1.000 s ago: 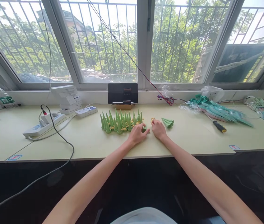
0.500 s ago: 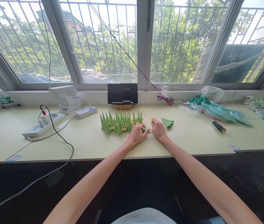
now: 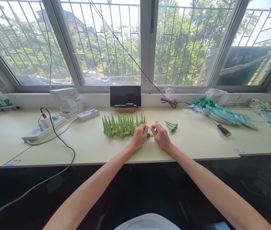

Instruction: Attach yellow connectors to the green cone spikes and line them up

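My left hand (image 3: 140, 135) is closed, its thumb and fingertips pinched just right of a group of upright green cones (image 3: 117, 129). Facing it, my right hand (image 3: 161, 136) also pinches. A small yellow piece (image 3: 149, 127) spans the narrow gap between both sets of fingertips, too small to make out well. Part of a green cone (image 3: 148, 133) shows under my left fingers; whether that hand grips it I cannot tell. Yellow bits lie among the standing cones, and another yellow piece (image 3: 156, 121) rests beyond my right hand.
Several loose cones (image 3: 171, 126) lie right of my right hand. Farther right are a screwdriver (image 3: 224, 130) and teal plastic strips (image 3: 231, 115). A dark device (image 3: 125, 96) stands at the back. To the left are a power strip (image 3: 44, 128), white boxes (image 3: 69, 102) and a black cable (image 3: 65, 143).
My right hand has moved left and slightly nearer, its fingertips now meeting my left hand's. My left fingers have drawn up into a pinch above the green cone.
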### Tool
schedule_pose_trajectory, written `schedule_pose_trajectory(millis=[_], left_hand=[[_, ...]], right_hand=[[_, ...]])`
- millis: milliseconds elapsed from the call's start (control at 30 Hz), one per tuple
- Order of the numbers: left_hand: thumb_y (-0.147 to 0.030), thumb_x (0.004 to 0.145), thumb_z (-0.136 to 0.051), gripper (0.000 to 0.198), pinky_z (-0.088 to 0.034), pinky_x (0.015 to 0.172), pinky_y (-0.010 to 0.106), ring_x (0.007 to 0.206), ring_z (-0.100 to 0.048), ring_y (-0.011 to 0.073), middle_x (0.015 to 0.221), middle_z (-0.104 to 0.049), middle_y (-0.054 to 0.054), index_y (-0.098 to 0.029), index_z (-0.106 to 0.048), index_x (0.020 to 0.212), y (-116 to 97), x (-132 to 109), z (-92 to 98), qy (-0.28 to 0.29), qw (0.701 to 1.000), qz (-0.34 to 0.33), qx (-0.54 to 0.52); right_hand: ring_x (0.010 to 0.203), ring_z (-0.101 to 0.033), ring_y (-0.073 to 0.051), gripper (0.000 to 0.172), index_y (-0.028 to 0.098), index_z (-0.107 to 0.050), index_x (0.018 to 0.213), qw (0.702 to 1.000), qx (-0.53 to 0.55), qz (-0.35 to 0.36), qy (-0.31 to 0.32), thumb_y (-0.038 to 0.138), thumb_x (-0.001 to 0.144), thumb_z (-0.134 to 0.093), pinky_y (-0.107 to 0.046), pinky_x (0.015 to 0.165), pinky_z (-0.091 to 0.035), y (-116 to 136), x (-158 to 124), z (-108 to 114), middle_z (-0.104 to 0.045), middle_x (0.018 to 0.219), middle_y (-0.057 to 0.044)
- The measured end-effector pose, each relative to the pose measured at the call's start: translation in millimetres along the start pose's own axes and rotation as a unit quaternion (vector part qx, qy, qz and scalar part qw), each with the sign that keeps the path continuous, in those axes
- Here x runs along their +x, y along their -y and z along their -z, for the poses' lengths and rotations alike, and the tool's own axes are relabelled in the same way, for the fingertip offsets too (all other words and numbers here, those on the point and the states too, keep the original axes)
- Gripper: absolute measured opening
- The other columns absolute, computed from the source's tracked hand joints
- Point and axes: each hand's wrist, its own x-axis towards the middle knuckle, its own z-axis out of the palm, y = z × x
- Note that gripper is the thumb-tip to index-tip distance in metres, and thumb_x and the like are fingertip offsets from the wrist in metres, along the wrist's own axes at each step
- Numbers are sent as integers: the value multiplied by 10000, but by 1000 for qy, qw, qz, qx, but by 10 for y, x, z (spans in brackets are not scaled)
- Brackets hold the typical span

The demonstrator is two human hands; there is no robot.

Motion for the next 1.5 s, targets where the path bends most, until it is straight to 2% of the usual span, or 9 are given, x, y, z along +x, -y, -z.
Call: schedule_pose_trajectory(millis=[167,333,700,1100,1500], left_hand=[[-350,968,-388,312,-430,653,252,663,-531,134,742,-591,28,-165,-572,797,15,-6,-14,17,1000,-20,-11],[-379,967,-388,330,-420,623,245,635,-511,127,731,-583,23,-167,-571,793,13,-6,-13,19,999,-24,-20],[-371,970,-391,297,-418,626,243,635,-511,119,767,-595,18,-172,-551,819,13,-14,-1,24,998,-30,-43],[-362,972,-383,314,-377,594,246,602,-473,119,690,-554,13,-171,-534,772,-10,-8,6,28,999,-25,-19],[-326,969,-391,283,-349,587,241,597,-454,114,682,-529,3,-173,-505,759,-27,-10,11,27,999,-21,-26]], right_hand=[[681,-552,-149,131,191,-553,996,1000,15,4,7,264,948,-455,-289,689,-443,2,3,2,-608,975,-71],[631,-536,-136,105,199,-555,983,1000,18,5,6,249,936,-476,-294,679,-445,-17,-2,-5,-606,983,-61],[623,-530,-132,95,205,-573,973,1000,23,8,16,245,923,-502,-289,670,-450,-32,3,-11,-602,970,-54],[861,-589,-201,168,207,-581,981,1000,-3,2,14,246,952,-420,-301,745,-456,-39,9,-11,-642,968,-83],[857,-576,-205,160,195,-566,986,1000,-1,-1,9,212,938,-414,-314,757,-448,-9,15,8,-637,976,-88]])
